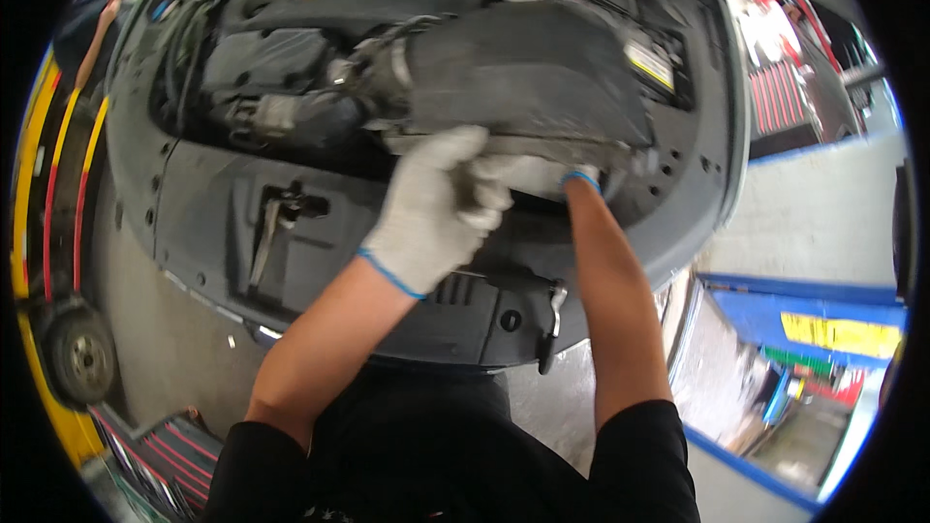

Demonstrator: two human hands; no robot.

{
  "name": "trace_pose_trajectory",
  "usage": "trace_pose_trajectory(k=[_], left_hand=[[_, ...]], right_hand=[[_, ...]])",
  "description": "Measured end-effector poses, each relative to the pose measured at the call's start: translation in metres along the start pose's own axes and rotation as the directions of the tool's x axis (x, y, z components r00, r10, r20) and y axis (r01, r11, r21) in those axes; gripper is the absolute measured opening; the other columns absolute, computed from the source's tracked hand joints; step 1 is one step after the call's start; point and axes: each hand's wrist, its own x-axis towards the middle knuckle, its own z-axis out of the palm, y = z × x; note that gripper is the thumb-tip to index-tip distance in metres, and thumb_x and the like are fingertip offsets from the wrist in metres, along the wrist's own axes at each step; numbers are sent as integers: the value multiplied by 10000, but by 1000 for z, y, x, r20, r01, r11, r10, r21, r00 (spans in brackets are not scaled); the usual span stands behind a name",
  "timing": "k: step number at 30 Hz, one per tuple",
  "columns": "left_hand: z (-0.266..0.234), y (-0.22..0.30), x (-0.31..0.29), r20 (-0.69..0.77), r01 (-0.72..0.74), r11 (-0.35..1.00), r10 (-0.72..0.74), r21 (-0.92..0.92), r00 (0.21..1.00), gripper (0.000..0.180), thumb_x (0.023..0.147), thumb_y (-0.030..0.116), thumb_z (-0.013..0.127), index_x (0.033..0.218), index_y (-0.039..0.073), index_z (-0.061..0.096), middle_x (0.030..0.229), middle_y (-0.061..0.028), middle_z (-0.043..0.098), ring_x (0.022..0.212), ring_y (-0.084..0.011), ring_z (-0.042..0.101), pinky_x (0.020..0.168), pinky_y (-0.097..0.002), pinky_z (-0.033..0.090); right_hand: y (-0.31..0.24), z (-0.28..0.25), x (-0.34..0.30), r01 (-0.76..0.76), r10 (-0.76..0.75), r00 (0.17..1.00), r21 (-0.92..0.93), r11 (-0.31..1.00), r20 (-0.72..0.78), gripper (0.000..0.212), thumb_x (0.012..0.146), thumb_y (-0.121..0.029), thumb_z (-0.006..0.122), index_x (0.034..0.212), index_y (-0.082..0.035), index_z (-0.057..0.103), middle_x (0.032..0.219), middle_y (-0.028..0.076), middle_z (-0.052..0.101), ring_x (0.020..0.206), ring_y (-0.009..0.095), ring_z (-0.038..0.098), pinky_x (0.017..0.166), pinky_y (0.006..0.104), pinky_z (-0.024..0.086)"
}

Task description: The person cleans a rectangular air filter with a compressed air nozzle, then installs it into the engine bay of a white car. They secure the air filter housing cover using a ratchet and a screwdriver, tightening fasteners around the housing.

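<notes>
A large black plastic box-like cover, seemingly an air filter housing (528,68), sits tilted up at the front of a car's engine bay. My left hand (426,199), in a whitish work glove with a blue cuff, is at its front left edge. The thumb lies against that edge and the fingers curl in; what they hold is hidden. My right hand (538,174), gloved alike, reaches under the front edge of the housing, with its fingers largely hidden. Below my hands a ratchet wrench (552,324) with a dark handle lies on the black front panel (436,315).
A metal hood latch (276,228) stands in the front panel to the left. The engine cover (339,0) lies farther back. At right are a blue-edged bench (814,223) and a tool tray (780,102). Another person's arm (97,39) shows at far left, above a wheel (85,356).
</notes>
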Motion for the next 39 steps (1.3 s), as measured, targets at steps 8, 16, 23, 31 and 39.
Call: trace_pose_trajectory(k=[8,16,23,31,39], left_hand=[[-9,-22,3,50,4,1000,-3,-19,999,207,1027,236,655,950,46,627,881,-132,745,503,-198,617,425,-291,438],[9,-21,16,22,-37,998,39,-49,999,386,1002,265,679,1126,-54,500,701,-164,672,456,-179,605,368,-282,439],[15,-8,17,41,51,997,-53,52,998,442,976,259,694,1175,-81,492,762,-168,689,540,-174,677,408,-276,505],[13,-20,31,179,-24,998,14,55,984,495,902,360,688,1079,-100,637,850,-203,686,694,-223,713,590,-301,588],[14,-20,29,52,6,963,-21,271,998,548,917,425,707,1146,-68,634,910,-220,683,863,-278,738,739,-370,596]], right_hand=[[-14,-13,3,71,-39,980,-157,985,196,391,980,-254,666,1362,-170,661,1429,185,640,1352,385,568,1122,406,467],[-8,-20,-5,99,-28,964,-259,961,266,389,982,-251,659,1360,-161,661,1414,190,645,1337,388,577,1113,413,473],[4,-24,-14,103,-11,956,-298,949,293,387,984,-249,652,1358,-152,662,1402,194,650,1324,392,584,1105,420,479],[-2,-28,-16,113,-10,949,-311,944,315,385,987,-246,644,1357,-142,663,1387,199,656,1309,396,593,1096,427,485],[4,-33,-19,116,-2,943,-324,939,333,383,989,-243,637,1355,-133,663,1373,203,661,1294,399,602,1088,435,491]])
